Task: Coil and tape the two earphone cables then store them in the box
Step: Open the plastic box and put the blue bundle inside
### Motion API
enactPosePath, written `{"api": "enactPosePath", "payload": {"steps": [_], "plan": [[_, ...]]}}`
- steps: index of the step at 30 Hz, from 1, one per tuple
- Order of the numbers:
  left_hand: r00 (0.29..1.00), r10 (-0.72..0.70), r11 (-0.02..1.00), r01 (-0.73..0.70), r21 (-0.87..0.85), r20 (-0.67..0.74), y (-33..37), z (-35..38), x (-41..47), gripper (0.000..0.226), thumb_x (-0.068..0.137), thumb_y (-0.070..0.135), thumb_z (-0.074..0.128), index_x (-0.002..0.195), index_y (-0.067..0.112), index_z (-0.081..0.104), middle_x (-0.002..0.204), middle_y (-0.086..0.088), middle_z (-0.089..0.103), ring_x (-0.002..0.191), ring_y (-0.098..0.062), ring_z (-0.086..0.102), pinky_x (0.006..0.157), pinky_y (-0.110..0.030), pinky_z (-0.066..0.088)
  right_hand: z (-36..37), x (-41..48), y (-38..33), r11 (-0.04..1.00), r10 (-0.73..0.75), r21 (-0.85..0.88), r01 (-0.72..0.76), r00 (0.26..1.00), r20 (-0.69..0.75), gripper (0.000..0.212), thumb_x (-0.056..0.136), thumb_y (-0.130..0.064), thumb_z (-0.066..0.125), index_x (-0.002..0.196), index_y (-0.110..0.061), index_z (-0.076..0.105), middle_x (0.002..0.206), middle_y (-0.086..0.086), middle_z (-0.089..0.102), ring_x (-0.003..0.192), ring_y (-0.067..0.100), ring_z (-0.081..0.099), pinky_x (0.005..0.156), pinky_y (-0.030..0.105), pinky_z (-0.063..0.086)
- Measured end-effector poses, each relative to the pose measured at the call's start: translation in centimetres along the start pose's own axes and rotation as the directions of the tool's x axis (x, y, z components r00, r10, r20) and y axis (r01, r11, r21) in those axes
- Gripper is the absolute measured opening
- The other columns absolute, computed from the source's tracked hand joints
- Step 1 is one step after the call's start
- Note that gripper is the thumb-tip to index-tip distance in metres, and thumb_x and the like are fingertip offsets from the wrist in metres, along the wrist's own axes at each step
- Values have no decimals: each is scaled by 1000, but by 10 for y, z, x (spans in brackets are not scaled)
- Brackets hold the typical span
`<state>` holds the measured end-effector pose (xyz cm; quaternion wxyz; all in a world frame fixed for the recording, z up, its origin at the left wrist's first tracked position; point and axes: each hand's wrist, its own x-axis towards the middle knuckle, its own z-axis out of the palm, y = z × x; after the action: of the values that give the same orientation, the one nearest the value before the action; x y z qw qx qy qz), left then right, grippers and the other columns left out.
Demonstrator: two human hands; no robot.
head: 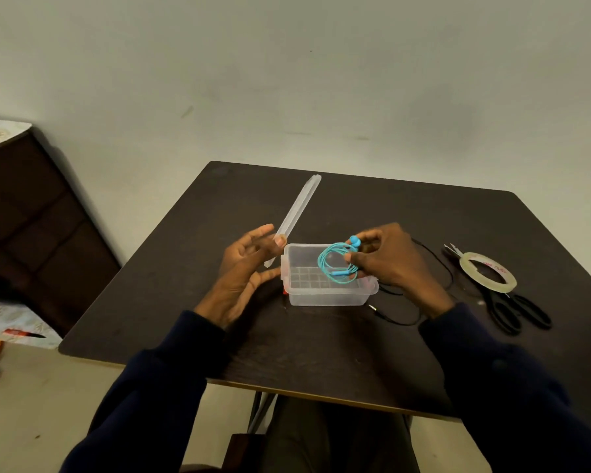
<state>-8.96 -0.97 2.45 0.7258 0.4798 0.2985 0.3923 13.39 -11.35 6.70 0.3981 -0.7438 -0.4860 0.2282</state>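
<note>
My right hand (391, 259) pinches a coiled turquoise earphone cable (336, 262) and holds it just above the open clear plastic box (325, 298) in the middle of the dark table. My left hand (244, 271) hovers left of the box with its fingers spread and nothing in them. A black earphone cable (406, 320) lies loose on the table, running behind and under my right hand. The roll of clear tape (488, 271) rests on the black scissors (512, 308) at the right.
The box's clear lid (296, 209) stands on edge behind the box, leaning back to the left. A dark wooden cabinet (31, 227) stands to the left of the table (321, 353). A wall lies behind the table's far edge.
</note>
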Motion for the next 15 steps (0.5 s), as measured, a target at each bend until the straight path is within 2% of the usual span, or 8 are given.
{"api": "enactPosePath", "payload": {"steps": [2, 6, 8, 10, 13, 15], "plan": [[1000, -5, 1000, 5, -26, -8, -1, 0, 1, 66, 76, 28, 86, 135, 16, 59, 121, -3, 73, 120, -25, 66, 95, -51, 57, 12, 6, -6, 994, 11, -105, -5, 998, 54, 30, 85, -10, 79, 114, -7, 70, 95, 9, 76, 68, 12, 76, 65, 29, 64], [1000, -25, 998, 24, -60, -19, -1, 0, 2, 73, 67, 33, 88, 133, 17, 60, 123, -4, 72, 123, -26, 64, 96, -53, 56, 37, 20, -10, 986, 144, -112, -125, 974, 177, 33, 86, -10, 77, 117, -6, 67, 103, 12, 74, 72, 15, 76, 59, 22, 60], [999, -23, 997, 20, -76, -33, -2, -1, 2, 68, 72, 29, 85, 133, 15, 60, 125, -6, 71, 123, -26, 64, 97, -53, 56, 47, 25, -8, 980, 151, -156, -123, 971, 185, 36, 86, -13, 78, 119, -8, 67, 104, 10, 74, 71, 13, 74, 58, 21, 59], [999, -24, 996, 21, -85, -40, -2, -1, 2, 64, 75, 26, 80, 134, 14, 60, 125, -6, 70, 122, -26, 64, 98, -54, 55, 53, 29, -4, 973, 126, -212, -88, 977, 172, 38, 85, -18, 79, 120, -10, 67, 106, 8, 74, 72, 12, 74, 61, 22, 60], [999, -28, 994, 24, -105, -35, -1, -2, 2, 65, 74, 24, 79, 135, 13, 59, 126, -7, 70, 121, -26, 65, 98, -53, 55, 55, 31, -1, 947, 76, -321, -21, 984, 161, 42, 85, -23, 80, 123, -11, 65, 114, 7, 73, 86, 12, 72, 76, 29, 62], [999, -32, 994, 28, -109, -37, -1, -2, 2, 65, 73, 25, 79, 135, 14, 59, 125, -7, 70, 120, -26, 66, 95, -51, 57, 55, 31, -2, 924, 55, -381, 10, 986, 157, 44, 84, -26, 81, 123, -12, 65, 117, 6, 72, 92, 13, 71, 81, 29, 61]]}}
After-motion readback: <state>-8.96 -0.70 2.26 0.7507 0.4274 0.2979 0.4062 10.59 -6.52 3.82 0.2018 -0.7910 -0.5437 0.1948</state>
